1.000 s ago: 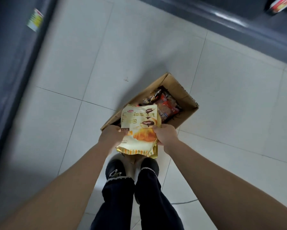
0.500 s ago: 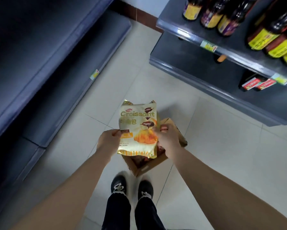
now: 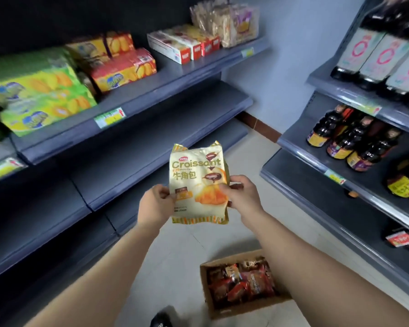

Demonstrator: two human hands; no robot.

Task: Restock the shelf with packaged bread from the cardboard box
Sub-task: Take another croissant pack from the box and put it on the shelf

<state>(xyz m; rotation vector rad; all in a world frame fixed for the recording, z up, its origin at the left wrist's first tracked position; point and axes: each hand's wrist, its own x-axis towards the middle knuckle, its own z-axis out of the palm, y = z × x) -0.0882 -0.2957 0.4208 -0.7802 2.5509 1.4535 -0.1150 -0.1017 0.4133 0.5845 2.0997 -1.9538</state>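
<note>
The shelf (image 3: 163, 138) on the left fills most of the view. Its upper board carries biscuit boxes (image 3: 125, 72) right up to the front edge, and the board below them lies bare. Opposite it, another rack holds dark bottles (image 3: 354, 140). On the floor (image 3: 175, 256) between the two stands the cardboard box (image 3: 250, 308), close to the foot of the bottle rack, open and part full of reddish packets (image 3: 241, 282). The croissant packet (image 3: 196, 175) is held upright in the air above the floor, in front of the bare board's front edge and well clear of the box. The left hand (image 3: 155, 204) pinches its left edge at mid-height, and the right hand (image 3: 242, 194) grips the right edge, thumb across the front and fingers behind. The packet looks light, puffed and soft, with glossy film that may slip. The bread inside would likely crush, so the side seams are the best places to hold, not the middle.
</note>
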